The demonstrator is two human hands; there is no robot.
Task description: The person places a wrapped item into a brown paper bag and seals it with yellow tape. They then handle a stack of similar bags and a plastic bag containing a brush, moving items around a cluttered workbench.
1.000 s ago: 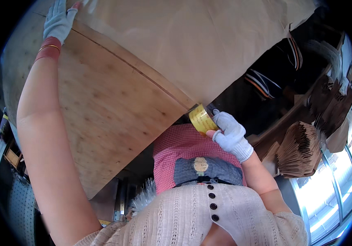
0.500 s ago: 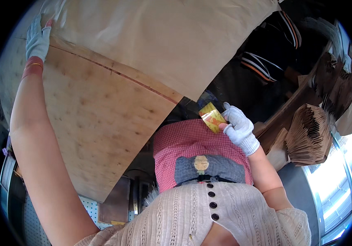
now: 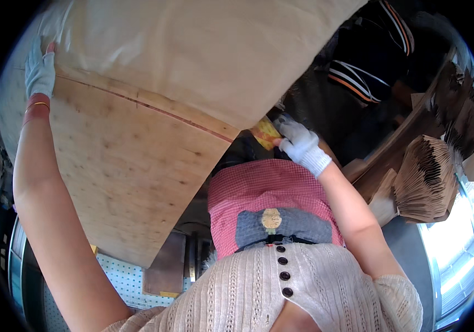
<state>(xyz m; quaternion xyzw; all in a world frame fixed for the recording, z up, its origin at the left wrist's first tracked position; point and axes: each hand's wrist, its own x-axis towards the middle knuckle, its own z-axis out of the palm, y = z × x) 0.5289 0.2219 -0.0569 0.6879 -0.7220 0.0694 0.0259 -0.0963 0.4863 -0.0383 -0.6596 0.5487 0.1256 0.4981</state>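
A broad sheet of tan paper point(image 3: 203, 55) lies over a plywood board point(image 3: 132, 166), which has a red line running near the paper's edge. My left hand point(image 3: 40, 72), in a whitish glove with a bare thumb tip, lies flat with fingers stretched at the far left, at the paper's edge on the board. Near the board's right corner, my right hand point(image 3: 302, 145), gloved too, grips a yellow and orange roll of tape point(image 3: 265, 133) beside the paper's lower corner. Part of the roll is hidden behind the fingers and blurred.
Stacks of folded brown paper point(image 3: 423, 180) stand on a wooden ledge at the right. Dark cloth with white and orange stripes point(image 3: 358, 83) is beyond my right hand. A brown flat piece point(image 3: 165, 263) sits below the board, by a light dotted surface point(image 3: 118, 282).
My right hand has moved up and left with the roll of tape, to the corner of the paper and board. The left hand stays at the paper's edge, slightly lower in view.
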